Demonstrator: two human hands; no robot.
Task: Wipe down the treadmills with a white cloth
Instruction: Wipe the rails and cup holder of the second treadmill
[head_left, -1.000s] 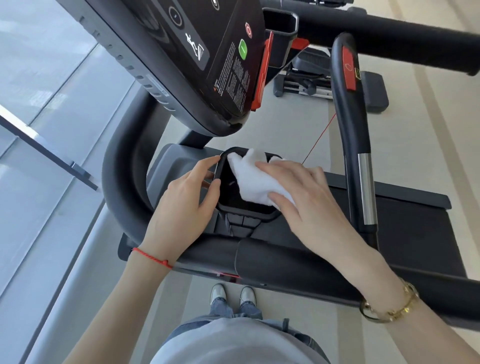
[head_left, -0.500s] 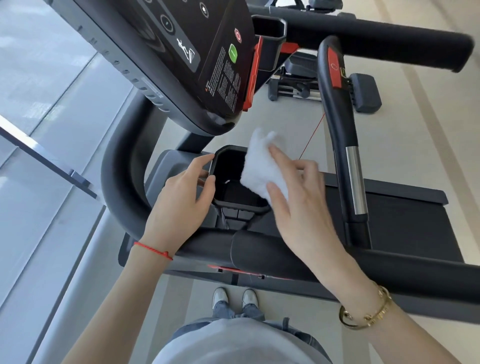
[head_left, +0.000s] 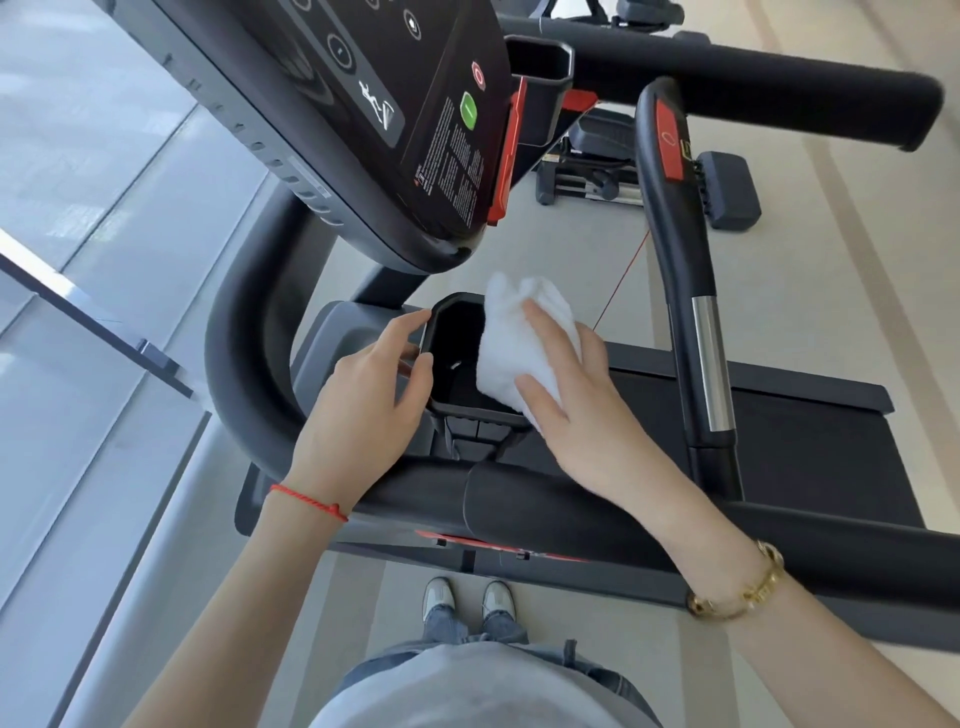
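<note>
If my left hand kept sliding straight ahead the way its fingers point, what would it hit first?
Likely nothing new: the left hand already has its fingertips at the near-left rim of the black cup holder, so pushing on would press them against that wall. Depth is unclear; if they ride over the rim, they would dip into its hollow.

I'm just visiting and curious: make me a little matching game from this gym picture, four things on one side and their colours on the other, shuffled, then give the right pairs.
Things:
1. cloth under the right hand
2. string bracelet on the left wrist
3. chain bracelet on the right wrist
4. oval button on the treadmill console

Colours:
A. gold
B. green
C. white
D. red

Right pairs: 1-C, 2-D, 3-A, 4-B.
</note>
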